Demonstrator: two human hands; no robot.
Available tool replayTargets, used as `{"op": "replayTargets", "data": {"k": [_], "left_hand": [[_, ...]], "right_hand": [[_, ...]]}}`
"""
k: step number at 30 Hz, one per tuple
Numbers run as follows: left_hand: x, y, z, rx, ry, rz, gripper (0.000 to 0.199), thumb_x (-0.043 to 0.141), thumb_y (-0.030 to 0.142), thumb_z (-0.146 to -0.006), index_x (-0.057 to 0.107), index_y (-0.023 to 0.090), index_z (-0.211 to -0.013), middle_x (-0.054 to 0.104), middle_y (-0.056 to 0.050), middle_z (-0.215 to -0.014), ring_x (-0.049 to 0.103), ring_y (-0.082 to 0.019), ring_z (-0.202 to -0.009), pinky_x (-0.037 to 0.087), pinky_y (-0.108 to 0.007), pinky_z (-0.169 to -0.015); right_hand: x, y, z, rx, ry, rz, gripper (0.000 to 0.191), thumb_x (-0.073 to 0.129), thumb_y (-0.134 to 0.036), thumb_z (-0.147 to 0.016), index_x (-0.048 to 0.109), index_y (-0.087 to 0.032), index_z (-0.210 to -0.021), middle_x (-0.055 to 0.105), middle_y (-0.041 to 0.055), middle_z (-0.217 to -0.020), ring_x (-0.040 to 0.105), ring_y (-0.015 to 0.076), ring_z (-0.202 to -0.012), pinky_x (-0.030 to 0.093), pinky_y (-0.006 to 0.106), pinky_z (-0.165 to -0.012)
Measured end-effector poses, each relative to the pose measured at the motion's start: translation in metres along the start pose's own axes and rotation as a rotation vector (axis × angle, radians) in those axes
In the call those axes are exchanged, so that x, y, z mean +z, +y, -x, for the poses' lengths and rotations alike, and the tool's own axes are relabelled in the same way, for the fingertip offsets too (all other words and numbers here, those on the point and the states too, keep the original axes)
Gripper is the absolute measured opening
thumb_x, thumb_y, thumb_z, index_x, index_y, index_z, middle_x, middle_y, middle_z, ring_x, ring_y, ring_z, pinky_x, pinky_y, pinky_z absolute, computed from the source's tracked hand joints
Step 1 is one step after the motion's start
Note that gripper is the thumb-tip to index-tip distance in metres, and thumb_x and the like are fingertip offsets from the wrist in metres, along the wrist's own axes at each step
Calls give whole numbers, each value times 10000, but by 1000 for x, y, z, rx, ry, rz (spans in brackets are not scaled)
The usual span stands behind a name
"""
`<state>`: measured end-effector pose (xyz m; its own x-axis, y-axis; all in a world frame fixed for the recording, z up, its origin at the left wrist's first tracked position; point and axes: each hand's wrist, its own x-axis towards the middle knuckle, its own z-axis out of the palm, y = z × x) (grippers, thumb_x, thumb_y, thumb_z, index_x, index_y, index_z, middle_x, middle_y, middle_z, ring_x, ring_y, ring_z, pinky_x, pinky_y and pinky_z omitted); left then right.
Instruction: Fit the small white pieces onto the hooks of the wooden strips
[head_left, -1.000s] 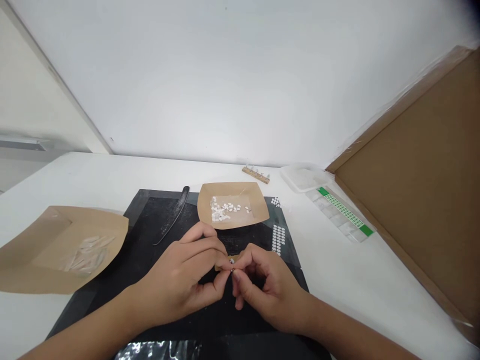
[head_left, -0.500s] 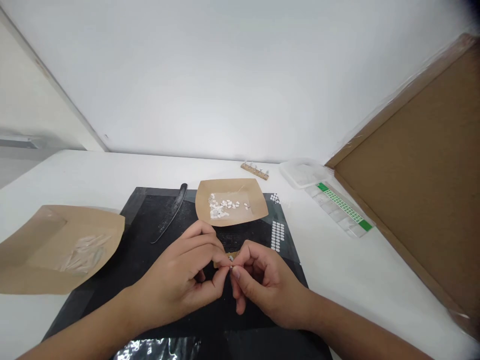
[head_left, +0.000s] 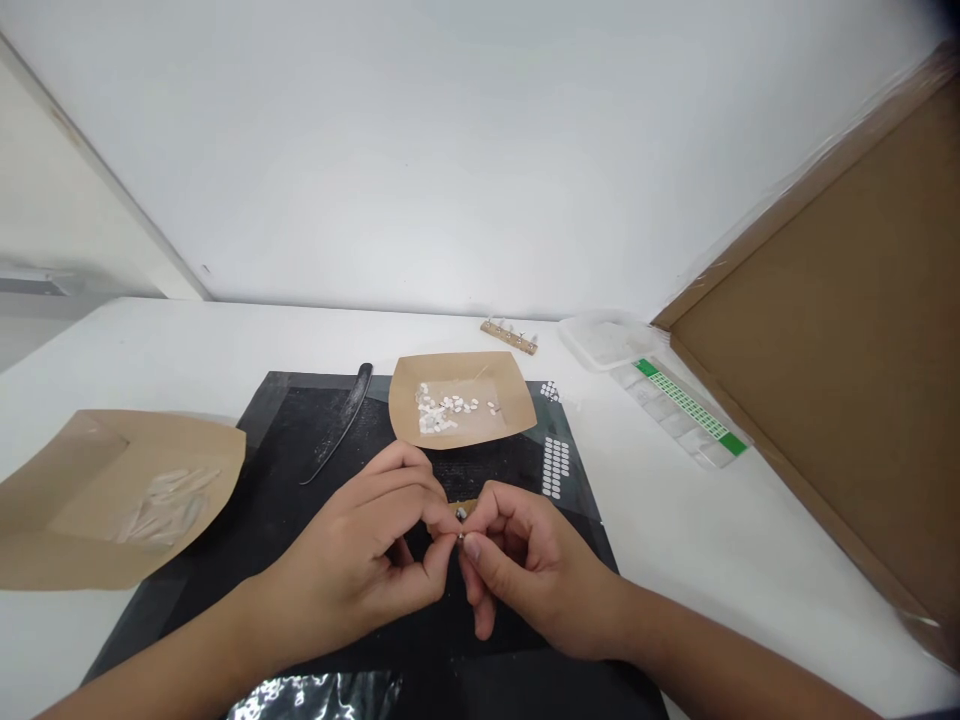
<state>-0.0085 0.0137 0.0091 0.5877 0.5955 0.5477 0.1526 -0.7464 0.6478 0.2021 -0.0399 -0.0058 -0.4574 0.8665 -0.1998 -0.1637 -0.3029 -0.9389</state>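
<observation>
My left hand (head_left: 382, 545) and my right hand (head_left: 529, 570) meet fingertip to fingertip above the black mat (head_left: 255, 530). Both are closed in a pinch around something tiny at their tips, too small and too covered to name. Just behind the fingertips a small tan piece (head_left: 459, 507) with a whitish bit on it shows in part; the fingers hide the remainder. Beyond the hands, a brown paper tray (head_left: 521, 400) holds many small white oval pieces (head_left: 454, 405) on a clear sheet.
A black curved nail file (head_left: 349, 415) lies on the mat. White oval stickers (head_left: 555, 467) sit at its right edge. At left stands a paper tray (head_left: 60, 500) with clear nail tips (head_left: 169, 505). Behind are a studded strip (head_left: 508, 336), a plastic lid (head_left: 607, 340), a green-striped case (head_left: 686, 410) and cardboard (head_left: 840, 330).
The hands keep almost the same pinch, with only slight finger movement at the tips. The whole view has shifted a little; nothing else has visibly moved.
</observation>
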Motion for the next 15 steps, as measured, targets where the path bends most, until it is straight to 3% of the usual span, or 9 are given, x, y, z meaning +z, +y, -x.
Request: {"op": "replayTargets", "data": {"k": [6, 11, 15], "left_hand": [[-1, -2, 4, -141, -71, 148, 178, 675, 23, -848, 703, 189, -901, 667, -45, -803, 584, -170, -880, 468, -78, -437], [-4, -3, 4, -202, -106, 248, 166, 654, 39, -875, 716, 189, -910, 669, -53, -812, 597, -167, -852, 468, -71, -420], [-10, -3, 1, -321, -207, 339, 107, 659, 131, -939, 742, 185, -977, 670, -77, -896, 617, -163, -824, 472, -88, -401]], "right_hand": [[-2, -1, 0, 12, -45, -29, 374, 702, -522, -995, 525, -193, -965, 674, -49, -721, 656, 70, -493, 483, 159, -506], [-5, -2, 0, 25, -86, -81, 377, 713, -519, -989, 528, -191, -970, 675, -51, -713, 654, 69, -482, 481, 151, -491], [-8, -3, -2, 36, -127, -120, 374, 717, -511, -986, 527, -190, -956, 678, -53, -702, 650, 71, -470, 477, 146, -468]]}}
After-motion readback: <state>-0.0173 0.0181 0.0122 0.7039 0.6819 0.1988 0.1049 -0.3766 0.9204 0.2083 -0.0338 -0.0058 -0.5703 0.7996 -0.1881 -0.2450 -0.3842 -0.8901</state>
